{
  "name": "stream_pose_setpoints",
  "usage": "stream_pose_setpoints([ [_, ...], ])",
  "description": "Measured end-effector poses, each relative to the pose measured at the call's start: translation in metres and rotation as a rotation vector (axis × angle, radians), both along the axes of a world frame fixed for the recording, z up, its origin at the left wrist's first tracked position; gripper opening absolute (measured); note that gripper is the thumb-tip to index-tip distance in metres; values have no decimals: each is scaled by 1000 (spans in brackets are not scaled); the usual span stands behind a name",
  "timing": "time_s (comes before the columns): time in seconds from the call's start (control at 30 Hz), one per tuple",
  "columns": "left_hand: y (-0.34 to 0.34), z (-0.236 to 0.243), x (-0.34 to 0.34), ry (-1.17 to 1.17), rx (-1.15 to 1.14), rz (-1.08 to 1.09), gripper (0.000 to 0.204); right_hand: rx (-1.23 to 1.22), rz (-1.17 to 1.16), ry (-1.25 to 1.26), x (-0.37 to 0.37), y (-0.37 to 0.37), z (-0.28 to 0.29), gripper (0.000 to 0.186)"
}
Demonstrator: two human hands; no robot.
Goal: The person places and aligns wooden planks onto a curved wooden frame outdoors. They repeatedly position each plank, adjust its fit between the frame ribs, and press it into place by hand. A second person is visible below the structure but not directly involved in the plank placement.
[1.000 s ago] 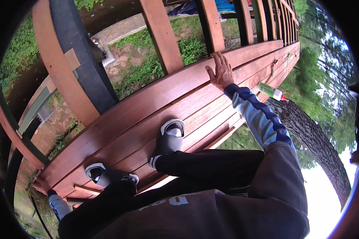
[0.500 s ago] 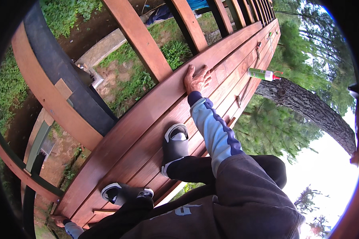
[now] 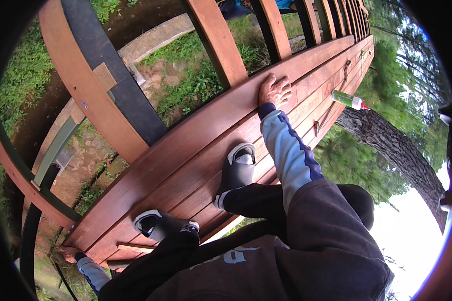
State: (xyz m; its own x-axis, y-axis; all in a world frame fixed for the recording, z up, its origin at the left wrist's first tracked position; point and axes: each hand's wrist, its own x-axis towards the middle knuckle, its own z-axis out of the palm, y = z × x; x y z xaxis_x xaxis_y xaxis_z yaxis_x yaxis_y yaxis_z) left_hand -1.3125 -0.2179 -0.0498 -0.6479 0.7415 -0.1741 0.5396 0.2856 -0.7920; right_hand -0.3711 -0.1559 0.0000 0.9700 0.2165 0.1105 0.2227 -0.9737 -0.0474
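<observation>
Reddish-brown wooden planks lie side by side in a long deck that narrows toward its ends. My right hand lies palm down on the planks at the upper middle, its fingers apart, next to the curved outer plank. At the lower left, my left hand touches the end of the planks; its fingers are too small and partly hidden to read. Both my feet, in dark slip-on shoes, rest on the planks between my hands.
A green-and-white bottle with a red cap lies near the deck's far-right edge, by a small metal clamp. Spaced beams and a curved wooden rim leave gaps over ground below. A tree trunk stands beyond.
The view has shifted, so the deck, beams and bottle sit farther right in the picture. Both hands stay at about the same places on the planks.
</observation>
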Motion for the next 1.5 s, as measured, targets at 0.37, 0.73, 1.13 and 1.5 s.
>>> stream_pose_setpoints([
  [0.37,15,17,38,-79,252,157,14,4,-1,7,0,2,0,71],
  [0.73,9,11,31,-53,86,67,19,77,-3,29,-1,1,-2,70],
  [1.13,57,-22,53,-172,334,143,28,52,73,-45,-2,41,9,74],
  [1.5,104,-32,85,-204,317,116,34,65,31,-15,5,40,3,68],
])
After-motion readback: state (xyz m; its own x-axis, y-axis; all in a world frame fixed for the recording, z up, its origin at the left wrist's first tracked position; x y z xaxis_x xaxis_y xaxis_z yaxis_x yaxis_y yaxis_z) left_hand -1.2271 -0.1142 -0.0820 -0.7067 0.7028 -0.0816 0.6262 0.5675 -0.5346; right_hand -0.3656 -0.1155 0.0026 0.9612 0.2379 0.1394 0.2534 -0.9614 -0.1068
